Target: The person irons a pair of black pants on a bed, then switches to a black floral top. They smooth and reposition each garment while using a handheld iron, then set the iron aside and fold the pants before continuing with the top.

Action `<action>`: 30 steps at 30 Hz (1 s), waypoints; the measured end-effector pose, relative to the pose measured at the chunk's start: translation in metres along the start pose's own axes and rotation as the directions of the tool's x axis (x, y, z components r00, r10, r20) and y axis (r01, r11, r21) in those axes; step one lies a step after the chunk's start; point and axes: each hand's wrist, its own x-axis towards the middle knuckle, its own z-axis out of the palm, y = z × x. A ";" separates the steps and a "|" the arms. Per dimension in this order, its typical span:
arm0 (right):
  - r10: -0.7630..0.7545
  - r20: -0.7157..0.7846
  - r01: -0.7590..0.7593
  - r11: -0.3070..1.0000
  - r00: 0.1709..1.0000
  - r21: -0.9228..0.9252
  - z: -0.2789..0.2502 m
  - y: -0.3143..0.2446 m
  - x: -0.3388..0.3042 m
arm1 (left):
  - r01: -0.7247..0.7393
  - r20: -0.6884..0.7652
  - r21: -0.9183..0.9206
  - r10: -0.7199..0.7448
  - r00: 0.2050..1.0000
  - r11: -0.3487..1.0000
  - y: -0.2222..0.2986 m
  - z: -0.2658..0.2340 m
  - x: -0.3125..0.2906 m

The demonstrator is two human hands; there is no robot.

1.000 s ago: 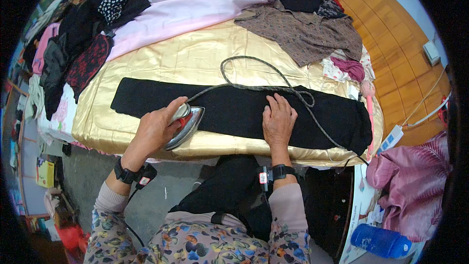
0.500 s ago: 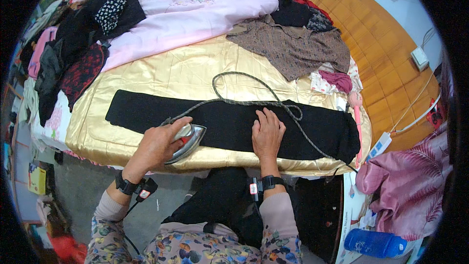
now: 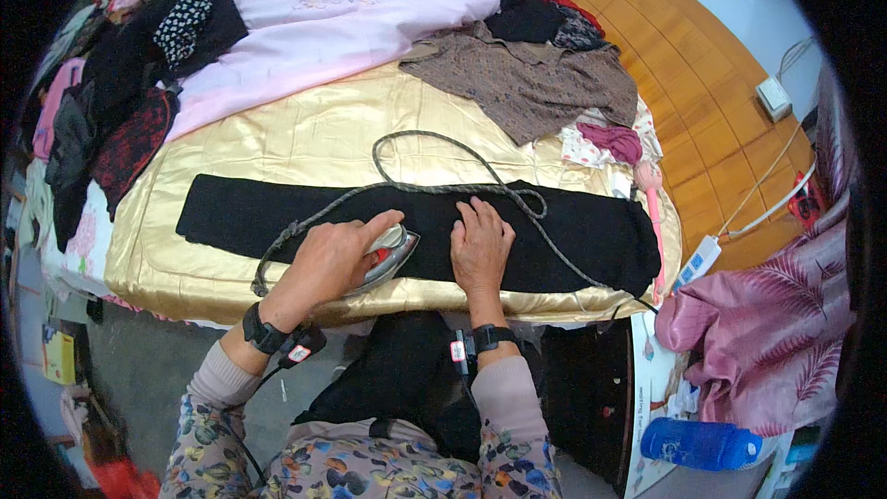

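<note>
Left hand wrapped round the electric iron straddling the near edge of the black trousers, the right hand lies loosely spread on the cloth, and the braided cord loops beyond across the golden quilt.

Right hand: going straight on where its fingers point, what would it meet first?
The right hand would probably meet the braided power cord across the black garment, just ahead; exact depth is unclear.
</note>
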 end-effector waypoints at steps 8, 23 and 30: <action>-0.003 -0.001 0.003 1.000 1.000 -0.009 0.002 0.002 -0.002 | 0.011 -0.041 0.046 -0.009 0.999 0.999 0.008 0.009 0.031; -0.002 -0.016 0.002 1.000 1.000 0.006 0.002 0.002 -0.001 | 0.162 0.066 0.048 -0.165 0.984 0.986 0.004 0.005 0.040; 0.013 0.020 -0.013 0.999 1.000 -0.030 0.002 0.002 -0.001 | 0.199 0.067 -0.018 -0.197 0.978 0.980 -0.014 -0.012 -0.015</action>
